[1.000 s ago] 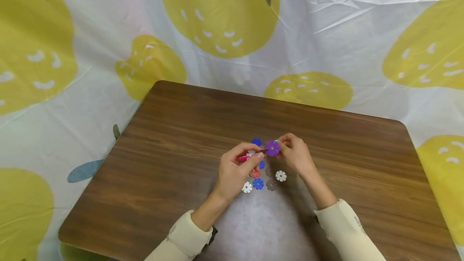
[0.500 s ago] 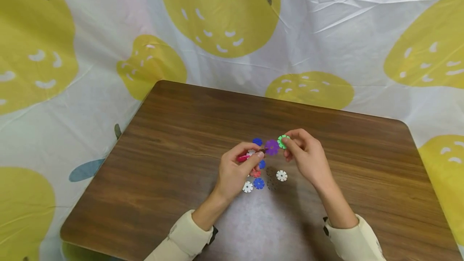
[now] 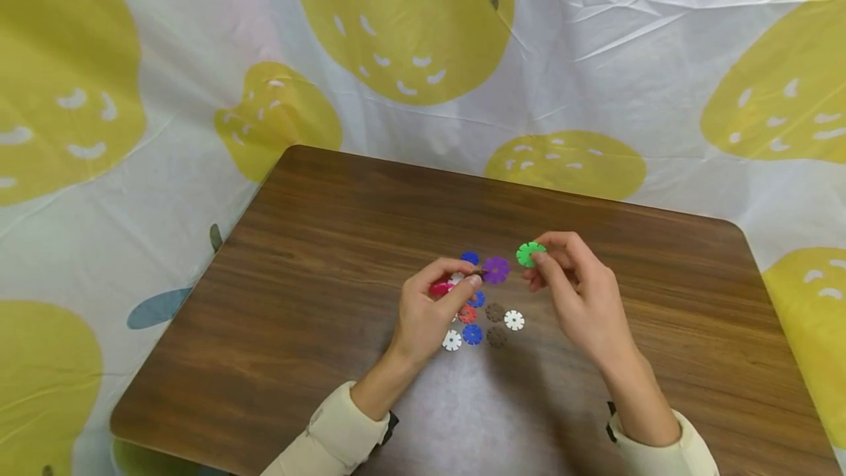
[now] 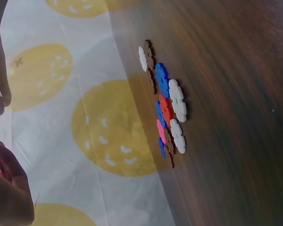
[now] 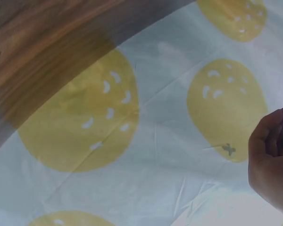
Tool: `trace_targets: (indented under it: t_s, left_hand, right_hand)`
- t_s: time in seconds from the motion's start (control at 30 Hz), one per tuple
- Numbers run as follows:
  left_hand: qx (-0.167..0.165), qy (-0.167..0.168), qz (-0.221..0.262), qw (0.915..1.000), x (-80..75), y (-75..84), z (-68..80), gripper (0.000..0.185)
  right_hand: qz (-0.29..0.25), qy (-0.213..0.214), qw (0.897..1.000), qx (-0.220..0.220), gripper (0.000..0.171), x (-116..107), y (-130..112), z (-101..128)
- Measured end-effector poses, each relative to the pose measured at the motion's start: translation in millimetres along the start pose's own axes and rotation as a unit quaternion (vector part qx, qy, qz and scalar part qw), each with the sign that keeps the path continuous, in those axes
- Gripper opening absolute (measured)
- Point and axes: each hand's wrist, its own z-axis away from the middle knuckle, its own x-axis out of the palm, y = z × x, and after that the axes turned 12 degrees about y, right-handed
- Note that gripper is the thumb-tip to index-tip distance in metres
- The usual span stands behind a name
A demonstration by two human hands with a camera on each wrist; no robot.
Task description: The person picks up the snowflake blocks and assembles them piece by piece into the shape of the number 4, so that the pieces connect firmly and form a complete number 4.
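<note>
Above the table, my left hand [image 3: 429, 311] pinches joined notched building discs: a pink disc [image 3: 441, 289], a brown one mostly hidden by the fingers, and a purple disc [image 3: 496, 270] sticking out to the right. A green notched disc [image 3: 530, 255] is pinched between thumb and fingers of my right hand [image 3: 588, 307]. A small gap separates green from purple. In the left wrist view, part of the left hand [image 4: 9, 188] shows at the lower left edge. The right wrist view catches the right hand [image 5: 273, 160] with a sliver of green.
Several loose discs lie flat below the hands, among them a white disc [image 3: 514, 320], a blue disc [image 3: 472, 334], a red disc [image 3: 467, 314] and a brown disc [image 3: 496, 336]. The wooden table [image 3: 317, 241] backs onto a fruit-patterned cloth [image 3: 423, 131].
My right hand has drawn back to the right with the green disc, from against the purple disc to apart from it. The green disc's face has turned into view. The left hand has stayed nearly still.
</note>
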Motion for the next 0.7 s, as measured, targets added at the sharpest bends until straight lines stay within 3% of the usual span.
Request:
trace_targets:
  t_s: [0.13, 0.27, 0.7]
  left_hand:
    - [-0.003, -0.003, 0.012, 0.9999, 0.2, 1.7, 0.7, 0.013]
    - [-0.007, -0.007, 0.023, 0.9997, 0.4, 2.4, 0.9, 0.014]
    - [0.012, 0.004, 0.012, 0.9998, 2.1, 5.5, 1.6, 0.012]
  right_hand:
    - [-0.002, 0.011, 0.998, -0.062, 0.012, -0.3, -1.7, 3.0]
    - [-0.006, 0.008, 0.995, -0.095, 0.015, 0.0, 0.1, 5.0]
    - [0.012, 0.017, 0.991, -0.129, 0.02, 7.4, -1.7, 10.1]
